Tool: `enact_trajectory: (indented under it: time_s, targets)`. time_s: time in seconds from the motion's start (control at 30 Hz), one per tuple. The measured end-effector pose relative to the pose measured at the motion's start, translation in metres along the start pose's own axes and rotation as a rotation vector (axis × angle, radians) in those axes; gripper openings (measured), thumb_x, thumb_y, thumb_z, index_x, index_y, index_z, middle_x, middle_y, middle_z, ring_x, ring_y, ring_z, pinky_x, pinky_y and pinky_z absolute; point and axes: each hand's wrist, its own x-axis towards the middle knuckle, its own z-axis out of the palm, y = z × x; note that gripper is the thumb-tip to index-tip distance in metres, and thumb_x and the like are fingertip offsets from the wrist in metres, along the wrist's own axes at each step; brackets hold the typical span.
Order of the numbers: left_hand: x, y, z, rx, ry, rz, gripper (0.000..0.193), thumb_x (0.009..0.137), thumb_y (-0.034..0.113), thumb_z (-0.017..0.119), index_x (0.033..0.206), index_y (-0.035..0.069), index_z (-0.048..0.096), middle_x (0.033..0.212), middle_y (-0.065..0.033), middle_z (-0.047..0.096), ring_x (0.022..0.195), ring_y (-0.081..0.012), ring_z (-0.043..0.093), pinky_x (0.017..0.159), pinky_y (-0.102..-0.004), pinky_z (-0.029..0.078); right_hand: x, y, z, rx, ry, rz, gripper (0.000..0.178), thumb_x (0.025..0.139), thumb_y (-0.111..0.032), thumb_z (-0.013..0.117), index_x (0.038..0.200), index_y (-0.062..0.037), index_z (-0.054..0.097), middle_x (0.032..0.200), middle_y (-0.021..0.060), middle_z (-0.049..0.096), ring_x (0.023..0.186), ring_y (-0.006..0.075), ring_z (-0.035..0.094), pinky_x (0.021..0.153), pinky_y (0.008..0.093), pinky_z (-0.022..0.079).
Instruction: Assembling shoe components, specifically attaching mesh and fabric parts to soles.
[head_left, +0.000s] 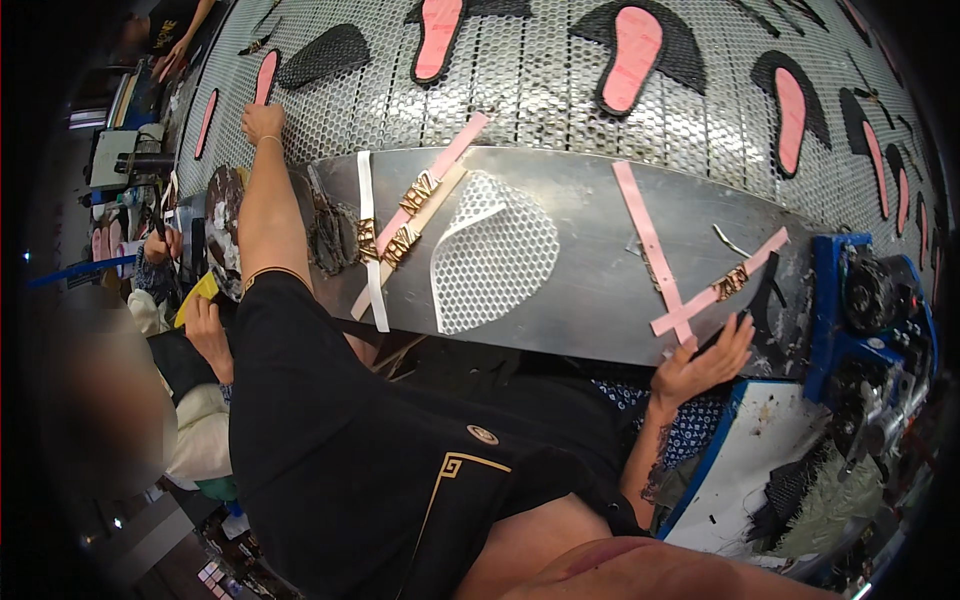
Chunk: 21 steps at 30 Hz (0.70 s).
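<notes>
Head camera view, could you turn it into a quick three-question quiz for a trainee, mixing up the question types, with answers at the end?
1. Multiple choice: what is the person's left hand at? A) a gold buckle; B) a pink-topped insole; C) the blue machine.
2. True or false: the white honeycomb-patterned piece lies on the metal ledge, to the left of the right hand.
3. Fill in the colour: the two crossed straps beside the right hand are ____.

Key: 1. B; 2. True; 3. Pink.

Blue machine (825, 310), blue-edged white board (750, 450), yellow object (198, 294)
</notes>
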Motion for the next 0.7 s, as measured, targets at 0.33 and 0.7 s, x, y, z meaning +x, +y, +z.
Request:
enact_trajectory:
  time_s: [0.33, 0.7]
  targets:
    - [0.090, -0.026, 0.060, 0.025, -0.209, 0.278, 0.084, 0.076, 0.041, 0.065, 0.142, -0.001, 0.034, 0.135, -0.0236, 0.051, 0.126, -0.0415, 0.048, 0.105, -0.0533, 0.036, -0.005, -0.002, 0.008, -0.063, 0.001, 0.019, 0.061, 0.095, -0.043, 0.029, 0.135, -0.0021, 0.048, 0.141, 0.0183, 0.045, 0.131, 0.0345, 0.039, 0.111, 0.0485, 0.020]
    - [0.108, -0.047, 0.060, 0.285, -0.539, 0.037, 0.099, 0.069, 0.061, 0.069, 0.143, 0.001, 0.040, 0.145, -0.0216, 0.042, 0.137, -0.0379, 0.035, 0.109, -0.0528, 0.028, -0.006, -0.001, 0.008, -0.026, 0.037, 0.021, 0.058, 0.092, -0.039, 0.032, 0.132, -0.0008, 0.050, 0.137, 0.0192, 0.048, 0.127, 0.0342, 0.043, 0.107, 0.0450, 0.024]
